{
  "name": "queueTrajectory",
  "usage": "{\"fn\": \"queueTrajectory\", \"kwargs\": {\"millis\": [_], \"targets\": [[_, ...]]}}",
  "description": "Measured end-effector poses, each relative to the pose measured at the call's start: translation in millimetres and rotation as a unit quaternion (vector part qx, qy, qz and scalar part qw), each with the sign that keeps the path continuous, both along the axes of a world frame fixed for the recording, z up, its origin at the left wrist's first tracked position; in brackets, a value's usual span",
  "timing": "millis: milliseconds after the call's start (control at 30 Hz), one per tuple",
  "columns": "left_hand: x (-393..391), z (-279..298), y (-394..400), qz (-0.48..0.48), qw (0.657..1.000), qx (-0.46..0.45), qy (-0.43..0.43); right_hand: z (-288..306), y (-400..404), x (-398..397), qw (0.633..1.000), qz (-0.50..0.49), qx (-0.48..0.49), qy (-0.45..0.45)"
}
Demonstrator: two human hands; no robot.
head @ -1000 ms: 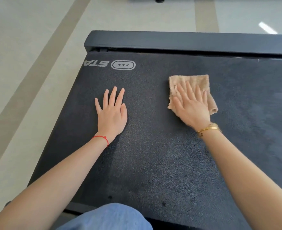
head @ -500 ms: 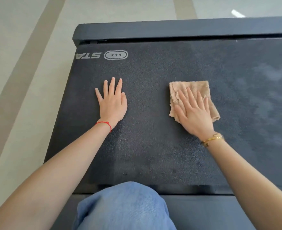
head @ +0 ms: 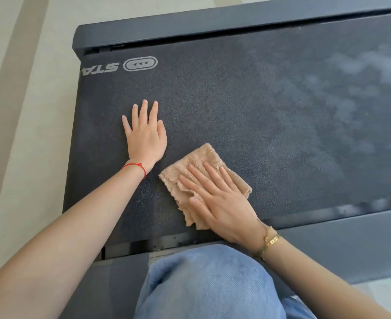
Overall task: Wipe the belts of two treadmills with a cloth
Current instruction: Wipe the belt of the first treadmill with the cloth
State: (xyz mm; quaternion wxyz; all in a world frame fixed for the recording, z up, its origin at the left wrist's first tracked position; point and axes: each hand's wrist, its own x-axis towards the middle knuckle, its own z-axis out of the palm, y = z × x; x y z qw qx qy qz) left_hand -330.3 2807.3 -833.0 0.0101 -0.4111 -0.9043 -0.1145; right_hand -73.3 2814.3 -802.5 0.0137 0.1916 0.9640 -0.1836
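A black textured treadmill belt [head: 247,116] fills most of the view, with a white logo near its far left corner. A tan folded cloth [head: 203,162] lies on the belt near its front edge. My right hand [head: 217,199] presses flat on the cloth with straight, spread fingers; a gold bracelet circles the wrist. My left hand [head: 145,134] rests flat on the bare belt just left of the cloth, fingers straight, a red string at the wrist. Pale dusty smears mark the belt's right part [head: 351,88].
The treadmill's dark side rail [head: 212,21] runs along the far edge and another rail [head: 341,240] along the near edge. Pale tiled floor [head: 28,111] lies to the left. My knee in blue jeans [head: 208,284] rests on the near rail.
My right hand has dragged the cloth toward me and to the left, close to the belt's front edge. My left hand has stayed flat in place. The view has tilted.
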Motion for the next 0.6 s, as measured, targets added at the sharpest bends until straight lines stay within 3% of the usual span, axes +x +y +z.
{"fn": "queueTrajectory", "kwargs": {"millis": [133,267,467,600], "targets": [[1,0,1,0.003,1.000,-0.003,-0.003,-3,34,6,0.991,-0.111,0.068,-0.013],[3,2,1,0.006,1.000,-0.006,-0.005,-4,45,2,0.978,-0.198,0.054,-0.027],[7,4,0,0.009,1.000,-0.005,-0.010,-3,-16,-13,0.999,0.020,0.032,-0.018],[7,4,0,0.009,1.000,-0.004,-0.006,-5,-24,-16,0.997,0.066,0.037,-0.021]]}}
